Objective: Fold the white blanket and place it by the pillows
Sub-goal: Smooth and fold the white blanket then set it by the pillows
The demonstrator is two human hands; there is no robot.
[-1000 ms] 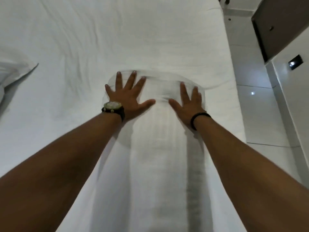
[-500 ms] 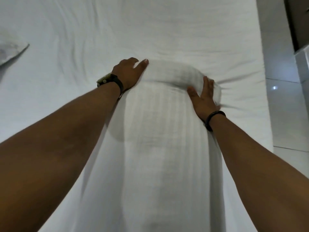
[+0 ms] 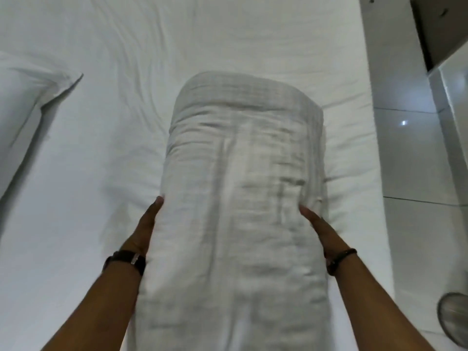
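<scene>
The white blanket lies as a long folded strip down the middle of the bed, its far end doubled back toward me into a thick rounded layer. My left hand grips the folded layer's left edge, fingers tucked under the cloth. My right hand holds the right edge the same way. A white pillow lies at the left edge of view, well apart from the blanket.
The white bed sheet is wrinkled around the blanket. The mattress's right edge drops to a pale tiled floor. A dark cabinet stands at top right, and a round grey object at bottom right.
My hands went from pressing flat on the blanket's far end to gripping it, and have pulled that end back toward me, so it now lies doubled over the strip.
</scene>
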